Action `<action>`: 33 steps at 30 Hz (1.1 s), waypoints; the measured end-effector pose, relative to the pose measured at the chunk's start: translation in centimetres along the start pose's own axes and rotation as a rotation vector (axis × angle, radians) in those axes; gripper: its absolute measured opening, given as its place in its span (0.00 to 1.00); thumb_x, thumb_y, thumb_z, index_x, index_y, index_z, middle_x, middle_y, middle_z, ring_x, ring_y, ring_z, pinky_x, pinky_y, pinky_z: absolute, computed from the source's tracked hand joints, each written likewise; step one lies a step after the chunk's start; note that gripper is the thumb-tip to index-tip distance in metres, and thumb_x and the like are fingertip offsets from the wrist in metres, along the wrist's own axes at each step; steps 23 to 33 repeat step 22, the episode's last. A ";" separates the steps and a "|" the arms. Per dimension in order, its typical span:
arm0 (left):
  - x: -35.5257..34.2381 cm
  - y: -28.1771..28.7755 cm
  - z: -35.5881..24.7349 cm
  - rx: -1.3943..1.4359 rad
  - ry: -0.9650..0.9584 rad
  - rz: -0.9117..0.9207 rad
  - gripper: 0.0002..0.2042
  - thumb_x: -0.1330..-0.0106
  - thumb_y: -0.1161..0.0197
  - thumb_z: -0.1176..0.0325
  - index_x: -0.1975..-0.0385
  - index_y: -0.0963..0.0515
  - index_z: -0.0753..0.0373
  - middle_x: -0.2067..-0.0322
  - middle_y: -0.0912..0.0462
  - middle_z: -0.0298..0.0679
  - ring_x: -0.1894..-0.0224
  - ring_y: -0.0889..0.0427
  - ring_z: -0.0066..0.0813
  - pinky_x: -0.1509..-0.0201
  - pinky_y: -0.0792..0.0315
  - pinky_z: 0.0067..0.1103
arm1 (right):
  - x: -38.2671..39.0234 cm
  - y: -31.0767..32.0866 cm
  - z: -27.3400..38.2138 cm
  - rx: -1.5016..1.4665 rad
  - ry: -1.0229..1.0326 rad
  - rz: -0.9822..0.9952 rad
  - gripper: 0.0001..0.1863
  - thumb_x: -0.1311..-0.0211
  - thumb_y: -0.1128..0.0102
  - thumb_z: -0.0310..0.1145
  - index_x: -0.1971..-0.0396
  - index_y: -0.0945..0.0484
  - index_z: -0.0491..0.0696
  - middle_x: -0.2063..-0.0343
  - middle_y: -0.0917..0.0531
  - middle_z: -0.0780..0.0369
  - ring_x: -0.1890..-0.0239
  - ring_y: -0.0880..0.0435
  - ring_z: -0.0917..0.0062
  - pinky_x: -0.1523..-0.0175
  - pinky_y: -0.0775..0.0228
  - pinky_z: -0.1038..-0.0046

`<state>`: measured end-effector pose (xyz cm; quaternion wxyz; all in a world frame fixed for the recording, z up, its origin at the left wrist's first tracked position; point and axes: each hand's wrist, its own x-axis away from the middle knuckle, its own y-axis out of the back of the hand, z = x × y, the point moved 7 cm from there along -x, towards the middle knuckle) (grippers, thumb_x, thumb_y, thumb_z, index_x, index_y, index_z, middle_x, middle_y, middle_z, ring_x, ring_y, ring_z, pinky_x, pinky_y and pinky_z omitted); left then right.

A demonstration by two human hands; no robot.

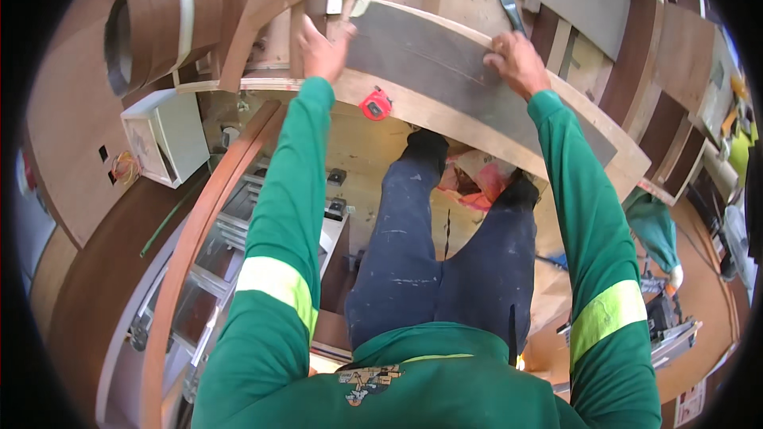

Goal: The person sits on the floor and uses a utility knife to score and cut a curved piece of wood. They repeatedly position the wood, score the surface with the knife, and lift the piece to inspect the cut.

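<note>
A long dark grey sheet lies over a pale wooden board in front of me. At the sheet's left end is my left hand, open, its fingers and thumb apart. My right hand has its fingers curled at the far edge of the sheet, towards its right part; its fingertips are partly hidden. A red tape measure rests on the near edge of the board, between my forearms. Beyond my right hand lies a scraper-like tool with a flat blade.
A roll of brown sheet with a white band lies at the far left, above a white box. A curved reddish wooden strip and an aluminium ladder are left of my legs. Boards stack at the far right.
</note>
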<state>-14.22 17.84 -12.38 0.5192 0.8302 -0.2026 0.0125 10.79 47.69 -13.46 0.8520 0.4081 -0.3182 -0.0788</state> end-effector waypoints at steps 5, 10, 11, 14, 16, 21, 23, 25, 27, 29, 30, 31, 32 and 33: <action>0.6 -2.0 6.3 -0.100 0.186 0.203 0.45 0.51 0.23 0.39 0.40 0.26 0.69 0.42 0.21 0.54 0.39 0.22 0.51 0.33 0.31 0.40 | 1.5 0.2 3.7 0.047 0.048 0.032 0.34 0.44 0.25 0.45 0.40 0.27 0.49 0.49 0.23 0.53 0.40 0.26 0.54 0.38 0.30 0.53; 2.2 -1.8 1.7 -0.100 0.243 0.115 0.36 0.51 0.19 0.50 0.45 0.22 0.63 0.44 0.21 0.51 0.42 0.21 0.48 0.38 0.27 0.37 | 2.5 -0.2 1.4 0.036 0.018 0.087 0.38 0.43 0.26 0.48 0.37 0.29 0.46 0.44 0.24 0.50 0.37 0.27 0.54 0.35 0.31 0.56; 2.5 -1.7 1.2 -0.102 0.252 0.136 0.34 0.50 0.19 0.51 0.45 0.21 0.62 0.45 0.21 0.51 0.42 0.20 0.48 0.38 0.26 0.37 | 2.6 -0.6 1.0 0.060 -0.004 0.121 0.38 0.42 0.26 0.48 0.36 0.29 0.46 0.43 0.24 0.49 0.37 0.26 0.54 0.35 0.31 0.57; 2.2 -1.6 3.1 -0.029 0.232 0.142 0.32 0.49 0.19 0.52 0.47 0.20 0.63 0.45 0.20 0.49 0.43 0.19 0.44 0.39 0.25 0.34 | 2.7 -1.9 0.8 -0.112 0.000 0.290 0.34 0.41 0.27 0.46 0.39 0.26 0.44 0.44 0.21 0.48 0.40 0.22 0.56 0.36 0.30 0.60; 2.1 -2.0 1.8 0.057 0.180 0.266 0.29 0.46 0.22 0.54 0.47 0.20 0.64 0.46 0.18 0.49 0.43 0.19 0.41 0.39 0.25 0.32 | 3.6 -2.0 0.6 -0.214 0.024 0.410 0.30 0.40 0.27 0.44 0.43 0.22 0.43 0.48 0.17 0.49 0.43 0.19 0.58 0.38 0.29 0.61; 2.4 0.2 -5.2 0.346 -0.029 0.263 0.28 0.39 0.27 0.53 0.40 0.21 0.59 0.40 0.22 0.49 0.39 0.22 0.40 0.34 0.30 0.31 | 5.4 0.8 -0.5 -0.502 0.007 0.388 0.19 0.39 0.28 0.40 0.53 0.15 0.43 0.59 0.12 0.53 0.51 0.15 0.63 0.41 0.29 0.65; 3.4 1.9 -8.0 0.304 -0.065 0.230 0.29 0.37 0.28 0.51 0.38 0.22 0.57 0.37 0.24 0.49 0.36 0.23 0.40 0.31 0.33 0.31 | 6.4 1.5 -1.1 -0.649 -0.013 0.485 0.21 0.35 0.32 0.40 0.46 0.17 0.46 0.52 0.13 0.53 0.49 0.15 0.65 0.40 0.28 0.63; 3.4 1.9 -8.0 0.304 -0.065 0.230 0.29 0.37 0.28 0.51 0.38 0.22 0.57 0.37 0.24 0.49 0.36 0.23 0.40 0.31 0.33 0.31 | 6.4 1.5 -1.1 -0.649 -0.013 0.485 0.21 0.35 0.32 0.40 0.46 0.17 0.46 0.52 0.13 0.53 0.49 0.15 0.65 0.40 0.28 0.63; 3.4 1.9 -8.0 0.304 -0.065 0.230 0.29 0.37 0.28 0.51 0.38 0.22 0.57 0.37 0.24 0.49 0.36 0.23 0.40 0.31 0.33 0.31 | 6.4 1.5 -1.1 -0.649 -0.013 0.485 0.21 0.35 0.32 0.40 0.46 0.17 0.46 0.52 0.13 0.53 0.49 0.15 0.65 0.40 0.28 0.63; 3.4 1.9 -8.0 0.304 -0.065 0.230 0.29 0.37 0.28 0.51 0.38 0.22 0.57 0.37 0.24 0.49 0.36 0.23 0.40 0.31 0.33 0.31 | 6.4 1.5 -1.1 -0.649 -0.013 0.485 0.21 0.35 0.32 0.40 0.46 0.17 0.46 0.52 0.13 0.53 0.49 0.15 0.65 0.40 0.28 0.63; 3.4 1.9 -8.0 0.304 -0.065 0.230 0.29 0.37 0.28 0.51 0.38 0.22 0.57 0.37 0.24 0.49 0.36 0.23 0.40 0.31 0.33 0.31 | 6.4 1.5 -1.1 -0.649 -0.013 0.485 0.21 0.35 0.32 0.40 0.46 0.17 0.46 0.52 0.13 0.53 0.49 0.15 0.65 0.40 0.28 0.63; 3.4 1.9 -8.0 0.304 -0.065 0.230 0.29 0.37 0.28 0.51 0.38 0.22 0.57 0.37 0.24 0.49 0.36 0.23 0.40 0.31 0.33 0.31 | 6.4 1.5 -1.1 -0.649 -0.013 0.485 0.21 0.35 0.32 0.40 0.46 0.17 0.46 0.52 0.13 0.53 0.49 0.15 0.65 0.40 0.28 0.63; 3.4 1.9 -8.0 0.304 -0.065 0.230 0.29 0.37 0.28 0.51 0.38 0.22 0.57 0.37 0.24 0.49 0.36 0.23 0.40 0.31 0.33 0.31 | 6.4 1.5 -1.1 -0.649 -0.013 0.485 0.21 0.35 0.32 0.40 0.46 0.17 0.46 0.52 0.13 0.53 0.49 0.15 0.65 0.40 0.28 0.63; 3.4 1.9 -8.0 0.304 -0.065 0.230 0.29 0.37 0.28 0.51 0.38 0.22 0.57 0.37 0.24 0.49 0.36 0.23 0.40 0.31 0.33 0.31 | 6.4 1.5 -1.1 -0.649 -0.013 0.485 0.21 0.35 0.32 0.40 0.46 0.17 0.46 0.52 0.13 0.53 0.49 0.15 0.65 0.40 0.28 0.63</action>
